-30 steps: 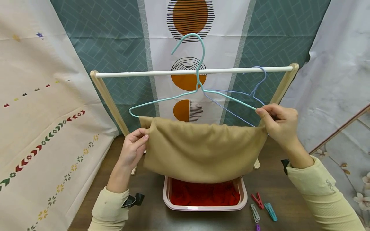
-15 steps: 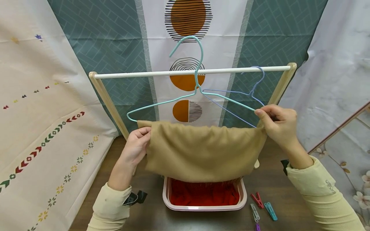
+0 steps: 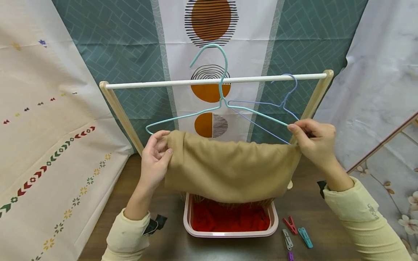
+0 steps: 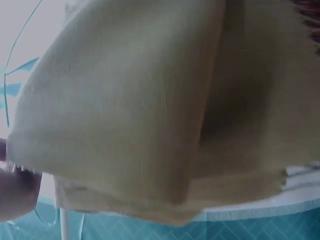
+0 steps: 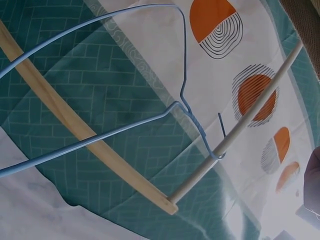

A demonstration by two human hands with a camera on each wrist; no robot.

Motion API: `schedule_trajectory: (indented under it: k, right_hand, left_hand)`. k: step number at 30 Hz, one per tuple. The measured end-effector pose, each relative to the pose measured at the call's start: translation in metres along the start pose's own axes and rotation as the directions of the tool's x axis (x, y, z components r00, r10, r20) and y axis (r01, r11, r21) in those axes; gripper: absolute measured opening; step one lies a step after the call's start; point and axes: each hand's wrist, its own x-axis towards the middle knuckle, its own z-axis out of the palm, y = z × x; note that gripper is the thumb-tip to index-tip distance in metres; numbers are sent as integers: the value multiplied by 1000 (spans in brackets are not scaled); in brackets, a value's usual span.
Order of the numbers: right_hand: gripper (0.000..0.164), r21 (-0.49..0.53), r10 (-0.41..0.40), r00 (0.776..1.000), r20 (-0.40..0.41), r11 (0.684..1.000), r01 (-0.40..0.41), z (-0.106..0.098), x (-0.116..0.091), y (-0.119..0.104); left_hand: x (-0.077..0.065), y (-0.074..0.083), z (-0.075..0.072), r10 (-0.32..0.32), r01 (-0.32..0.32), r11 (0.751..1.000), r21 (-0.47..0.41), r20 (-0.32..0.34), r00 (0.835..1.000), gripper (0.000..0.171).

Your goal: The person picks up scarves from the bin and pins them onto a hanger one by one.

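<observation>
A tan fringed scarf (image 3: pixel 228 166) hangs folded over the lower bar of a mint-green hanger (image 3: pixel 196 113). The hanger is held up in front of the rack, its hook above the rail. My right hand (image 3: pixel 315 139) pinches the hanger's right end, beside the scarf's right edge. At the other side my left hand (image 3: pixel 155 159) grips the scarf's left edge between thumb and fingers, near the hanger's left corner. In the left wrist view the scarf (image 4: pixel 110 110) fills most of the frame, with fingertips (image 4: pixel 17 192) at its edge. The lower bar is hidden by the scarf.
A blue-violet hanger (image 3: pixel 284 105) hangs on the right of the white rail (image 3: pixel 147 84). Below the scarf stands a pink basket (image 3: pixel 228 235) with red fabric (image 3: pixel 228 219). Several clothespins (image 3: pixel 305 237) lie on the table right of it. Curtains enclose the space.
My left hand has moved up along the scarf's left edge, raising it toward the hanger's left corner. The hanger sinks slightly. My right hand keeps its grip in nearly the same place.
</observation>
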Motion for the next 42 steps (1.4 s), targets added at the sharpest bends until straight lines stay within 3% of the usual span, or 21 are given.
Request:
schedule_trajectory:
  k: [4,8,12,15,18,23,26,31,35,37,39,42]
  right_hand:
    - [39,0,5,1000,-10,1000,-5,-1,-1,2]
    - [38,-11,17,1000,-21,1000,-17,-4,-2,3]
    - [39,7,27,999,-25,1000,-27,-6,-2,2]
    - [39,18,26,999,-24,1000,-26,-5,-1,0]
    - [39,6,20,1000,-17,1000,-20,-5,-1,-1]
    - [39,-6,18,1000,-1,1000,-18,-5,-2,0]
    - [39,5,20,1000,1,1000,-20,-6,-3,1]
    - [37,31,32,999,-11,999,-32,-6,-4,0]
    - [36,48,43,999,-20,998,-42,-7,-4,0]
    - [36,56,43,999,-22,998,-42,-7,-4,-1]
    - [36,66,44,999,-21,997,-42,-7,-4,-1]
    - [36,60,41,999,-14,997,-40,-7,-4,-1]
  left_hand:
    - [-3,-5,-8,38,-37,999,-26,38,999,41]
    - [-5,-11,-18,44,-46,995,-93,-22,999,40]
    - [-7,-17,-26,-15,6,992,-126,-76,997,32]
    - [-7,-20,-27,-59,52,992,-119,-62,996,28]
    - [-6,-23,-25,-60,55,991,-125,-35,998,24]
    - [-5,-24,-23,47,-52,985,-165,-37,998,19]
    - [-5,-22,-25,110,-116,978,-174,-40,993,27]
    - [-7,-20,-31,164,-160,966,-204,4,986,48]
    - [-10,-21,-35,212,-212,965,-155,-18,977,43]
    - [-11,-21,-36,174,-182,973,-140,-67,982,32]
    - [-13,-22,-35,81,-95,988,-121,-112,990,20]
    - [-13,-23,-32,-55,49,997,-52,-136,989,8]
